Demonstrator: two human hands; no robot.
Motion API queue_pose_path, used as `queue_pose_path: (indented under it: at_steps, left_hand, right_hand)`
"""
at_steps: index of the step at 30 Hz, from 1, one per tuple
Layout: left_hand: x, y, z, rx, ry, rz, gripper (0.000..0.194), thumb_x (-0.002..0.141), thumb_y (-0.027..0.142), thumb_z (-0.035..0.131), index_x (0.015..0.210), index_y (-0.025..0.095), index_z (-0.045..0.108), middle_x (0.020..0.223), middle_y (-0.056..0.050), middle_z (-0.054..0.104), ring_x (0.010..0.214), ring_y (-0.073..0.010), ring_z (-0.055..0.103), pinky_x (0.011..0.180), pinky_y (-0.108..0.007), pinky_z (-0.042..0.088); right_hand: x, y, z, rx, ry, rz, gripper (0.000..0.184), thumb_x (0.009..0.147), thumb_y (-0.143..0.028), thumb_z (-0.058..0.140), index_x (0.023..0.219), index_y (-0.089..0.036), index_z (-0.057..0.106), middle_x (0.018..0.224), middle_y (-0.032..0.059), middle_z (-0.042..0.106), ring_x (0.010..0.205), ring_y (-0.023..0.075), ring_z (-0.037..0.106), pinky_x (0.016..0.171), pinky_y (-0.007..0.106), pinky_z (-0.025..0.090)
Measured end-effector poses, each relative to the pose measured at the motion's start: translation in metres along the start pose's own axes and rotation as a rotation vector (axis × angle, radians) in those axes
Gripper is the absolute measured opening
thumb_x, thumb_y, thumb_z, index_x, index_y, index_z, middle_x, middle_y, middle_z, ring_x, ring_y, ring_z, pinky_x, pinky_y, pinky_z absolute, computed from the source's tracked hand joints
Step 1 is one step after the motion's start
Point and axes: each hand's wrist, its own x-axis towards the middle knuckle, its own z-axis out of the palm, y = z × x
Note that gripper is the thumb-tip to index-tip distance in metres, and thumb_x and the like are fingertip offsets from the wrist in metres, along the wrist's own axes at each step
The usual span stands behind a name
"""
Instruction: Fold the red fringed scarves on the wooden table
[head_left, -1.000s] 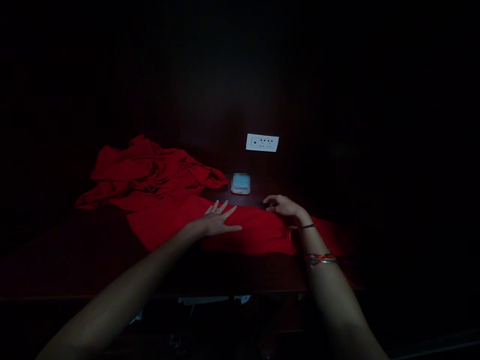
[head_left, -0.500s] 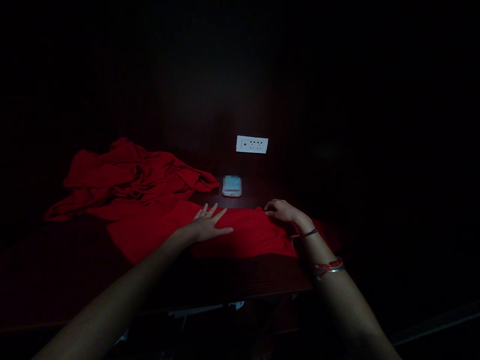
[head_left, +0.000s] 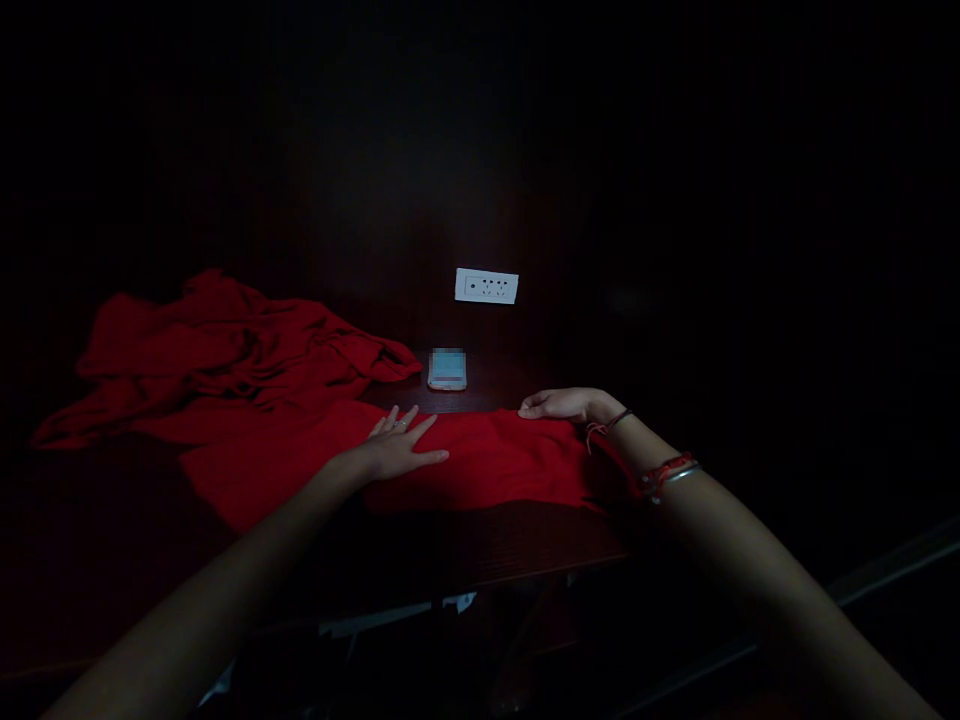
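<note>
A red cloth garment [head_left: 480,465] lies across a dark wooden tabletop, its right part spread fairly flat and its left part heaped in folds [head_left: 217,340]. My left hand [head_left: 397,450], with a ring on one finger, rests on the flat part with fingers spread. At the far edge of the fabric, my right hand [head_left: 559,403] has its fingers closed in a pinch on the cloth. Its fingertips are partly hidden by the hand itself. Dark shadow covers the garment's right end. What kind of garment it is cannot be made out.
A phone with a lit screen [head_left: 448,370] lies behind the cloth. Above it, a white socket panel [head_left: 487,286] is fixed to the dark wall. The table's front edge [head_left: 525,578] runs below my hands, with pale items under it. Deep darkness surrounds everything.
My right hand has turned, its fingers now pinching the far edge of the cloth. My left hand stays spread on the fabric. The whole view has shifted slightly, moving things leftward.
</note>
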Motion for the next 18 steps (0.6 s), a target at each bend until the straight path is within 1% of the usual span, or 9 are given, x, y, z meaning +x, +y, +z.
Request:
queue_pose_path:
  at_steps: [1, 3, 7, 9, 12, 14, 15, 16, 18]
  left_hand:
    - [0.0, 0.0, 0.0, -0.003, 0.0, 0.0, 0.087, 0.06, 0.076, 0.023, 0.131, 0.027, 0.012, 0.137, -0.006, 0.002, 0.121, -0.0349, -0.003, 0.095, -0.045, 0.01]
    - [0.0, 0.0, 0.0, -0.011, -0.003, 0.004, 0.088, 0.059, 0.077, 0.022, 0.13, 0.027, 0.012, 0.137, -0.007, 0.002, 0.121, -0.0346, -0.004, 0.096, -0.045, 0.01]
    - [0.001, 0.0, 0.0, -0.019, -0.001, 0.011, 0.089, 0.058, 0.078, 0.022, 0.13, 0.027, 0.012, 0.137, -0.007, 0.002, 0.121, -0.0343, -0.004, 0.096, -0.045, 0.009]
    - [0.001, 0.0, 0.001, -0.022, 0.002, 0.014, 0.089, 0.058, 0.078, 0.022, 0.13, 0.027, 0.013, 0.137, -0.007, 0.002, 0.121, -0.0341, -0.004, 0.096, -0.045, 0.009]
    - [0.001, 0.0, 0.001, -0.026, -0.001, 0.008, 0.089, 0.058, 0.078, 0.023, 0.13, 0.026, 0.013, 0.137, -0.006, 0.002, 0.121, -0.0337, -0.004, 0.096, -0.045, 0.009]
    - [0.001, 0.001, 0.0, -0.027, -0.003, 0.003, 0.09, 0.057, 0.078, 0.023, 0.13, 0.026, 0.013, 0.137, -0.006, 0.003, 0.121, -0.0335, -0.004, 0.096, -0.045, 0.009]
    - [0.001, 0.001, 0.0, -0.028, -0.002, 0.003, 0.09, 0.057, 0.078, 0.023, 0.13, 0.027, 0.014, 0.137, -0.007, 0.003, 0.121, -0.0334, -0.004, 0.096, -0.045, 0.009]
    - [0.0, 0.001, 0.0, -0.029, -0.001, 0.005, 0.09, 0.057, 0.078, 0.022, 0.13, 0.027, 0.014, 0.137, -0.007, 0.003, 0.121, -0.0333, -0.004, 0.096, -0.044, 0.009]
    - [-0.001, 0.002, -0.001, -0.033, 0.0, 0.004, 0.09, 0.057, 0.078, 0.022, 0.13, 0.027, 0.014, 0.137, -0.007, 0.003, 0.121, -0.0331, -0.003, 0.096, -0.044, 0.009]
  right_hand:
    - [0.003, -0.002, 0.001, 0.052, 0.002, 0.004, 0.016, 0.065, -0.024, 0.059, 0.075, -0.014, 0.054, 0.069, -0.0012, 0.058, 0.058, 0.009, 0.053, 0.06, 0.023, 0.044]
    - [0.006, -0.007, 0.004, 0.147, 0.017, -0.016, 0.02, 0.058, -0.014, 0.062, 0.076, -0.015, 0.052, 0.066, -0.0033, 0.057, 0.057, 0.0079, 0.053, 0.06, 0.022, 0.045]
    - [0.004, -0.015, 0.013, 0.235, 0.086, -0.025, 0.03, 0.051, -0.005, 0.063, 0.074, -0.017, 0.049, 0.063, -0.0049, 0.056, 0.055, 0.0078, 0.054, 0.056, 0.02, 0.046]
    - [0.004, -0.017, 0.015, 0.274, 0.138, -0.064, 0.031, 0.051, -0.004, 0.063, 0.075, -0.017, 0.048, 0.064, -0.0043, 0.056, 0.057, 0.0085, 0.055, 0.058, 0.021, 0.047]
    - [0.009, -0.018, 0.013, 0.265, 0.225, -0.107, 0.025, 0.058, -0.009, 0.061, 0.079, -0.016, 0.049, 0.069, -0.0016, 0.058, 0.061, 0.0087, 0.056, 0.062, 0.022, 0.047]
    - [0.014, -0.019, 0.01, 0.089, 0.292, -0.071, 0.022, 0.062, -0.009, 0.057, 0.083, -0.015, 0.051, 0.071, 0.0002, 0.058, 0.061, 0.0091, 0.055, 0.059, 0.021, 0.046]
    - [0.018, -0.019, 0.009, -0.069, 0.34, -0.064, 0.024, 0.062, -0.007, 0.056, 0.085, -0.015, 0.052, 0.071, 0.0008, 0.059, 0.06, 0.0096, 0.055, 0.058, 0.021, 0.046]
    - [0.021, -0.02, 0.008, -0.247, 0.395, -0.078, 0.027, 0.061, -0.004, 0.055, 0.087, -0.015, 0.052, 0.071, 0.0012, 0.059, 0.061, 0.0103, 0.055, 0.057, 0.021, 0.045]
    - [0.029, -0.019, 0.009, -0.544, 0.512, -0.164, 0.033, 0.06, -0.002, 0.053, 0.091, -0.015, 0.053, 0.076, 0.0021, 0.06, 0.068, 0.0119, 0.055, 0.061, 0.02, 0.043]
